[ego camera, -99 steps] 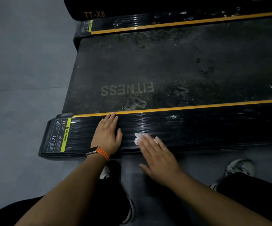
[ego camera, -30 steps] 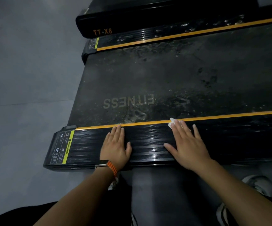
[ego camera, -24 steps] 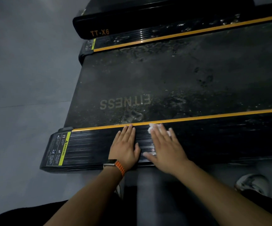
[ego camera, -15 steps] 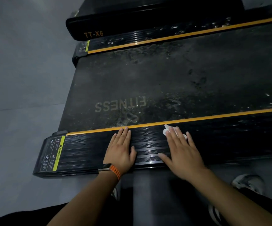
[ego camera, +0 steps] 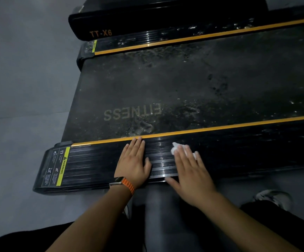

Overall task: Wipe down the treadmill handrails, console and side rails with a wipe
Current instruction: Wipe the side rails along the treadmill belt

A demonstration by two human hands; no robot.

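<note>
The treadmill's near side rail (ego camera: 96,164) is black and ribbed, with an orange stripe along its belt edge. My left hand (ego camera: 133,164) lies flat on it, fingers straight, a watch with an orange band on the wrist. To its right, my right hand (ego camera: 189,171) presses a small white wipe (ego camera: 175,149) flat onto the same rail; the wipe shows beyond and between the fingertips, and most of it is hidden under the palm. The far side rail (ego camera: 184,36) runs along the top of the belt.
The dusty black belt (ego camera: 184,88) marked FITNESS lies between the rails. A yellow warning label (ego camera: 56,166) sits at the near rail's left end. Grey floor (ego camera: 20,88) spreads to the left. My shoe (ego camera: 273,198) stands on the floor at the lower right.
My right hand has gone on rubbing the wipe left and right along the near rail and now lies slightly lower on it. My left hand has stayed flat on the rail.
</note>
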